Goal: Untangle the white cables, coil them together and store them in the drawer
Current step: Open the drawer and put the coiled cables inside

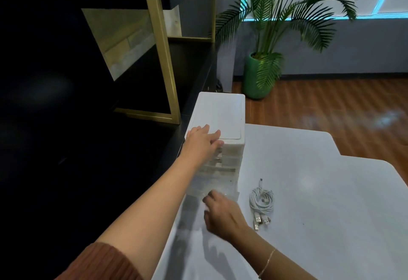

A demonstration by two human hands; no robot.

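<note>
Left hand [204, 141] lies flat, fingers straight, pressing on the top front edge of the tall white plastic drawer unit [220, 116] standing on the white bench [309, 180]; it grasps nothing, just steadies the tower. Right hand [223, 212] is at the bottom translucent drawer [229, 193], fingers curled at its front as if on the pull, but the fingertips are hidden behind the hand, so I cannot tell if it really grips. That drawer looks slightly out. The coiled bundle of white USB cables [261, 201] lies on the bench just right of the drawer unit, near the right hand, not touching either; plugs fan out toward the person, one end sticks up behind. Judging from this, coiling is done and opening the drawer is the step in hand. Risks: a hard pull on the low drawer could slide or tip the light tower if the left hand eases off; the drawer could come right out; the loose coil has no tie, so lifting it may let loops spring apart, and stray plugs may catch the drawer lip or jam it on closing.
</note>
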